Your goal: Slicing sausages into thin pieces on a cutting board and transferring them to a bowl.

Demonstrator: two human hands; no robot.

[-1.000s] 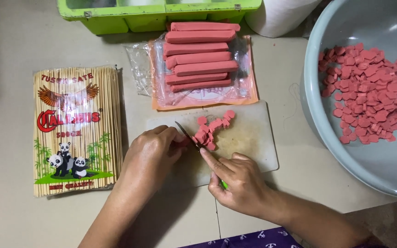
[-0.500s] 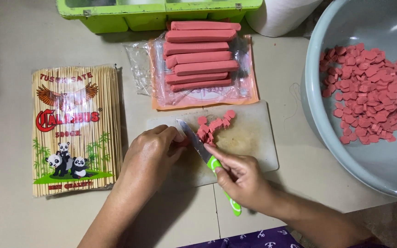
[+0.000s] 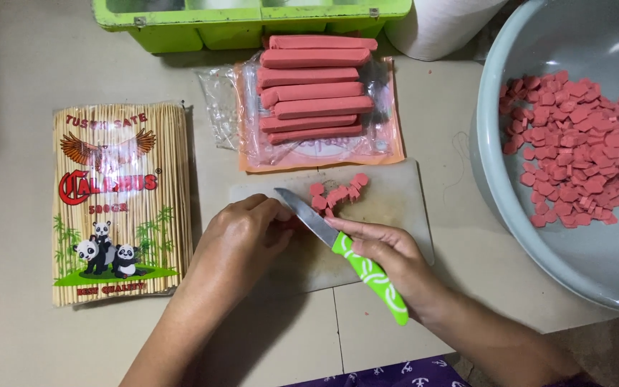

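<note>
**Me:** On the white cutting board (image 3: 395, 215), my left hand (image 3: 241, 236) is curled over a pink sausage, fingers pressed down to pin it; only a sliver of the sausage (image 3: 291, 222) shows past my fingertips.

**Helper:** And the knife?

**Me:** My right hand (image 3: 388, 261) is closed round the green handle of the knife (image 3: 338, 247). A second ago the blade sat low in the meat with the handle mostly hidden under my hand. Now the blade is drawn back and angled across the board, its tip just beside my left fingertips and the whole handle showing.

**Helper:** So that cut is through?

**Me:** I judge so. The blade looks clear of the sausage, and the cut slices (image 3: 338, 193) sit in a small heap just beyond the blade, toward the far edge of the board.

**Helper:** What else is around the board?

**Me:** Beyond its far edge lies the opened packet of whole sausages (image 3: 313, 89), stacked side by side. To the board's right is the big grey basin (image 3: 510, 215) with a spread of slices (image 3: 574, 150) in it. To its left lies a packet of bamboo skewers (image 3: 120, 204). Further back stands a green plastic tray (image 3: 252, 18), with a white roll (image 3: 442, 29) beside it.
</note>
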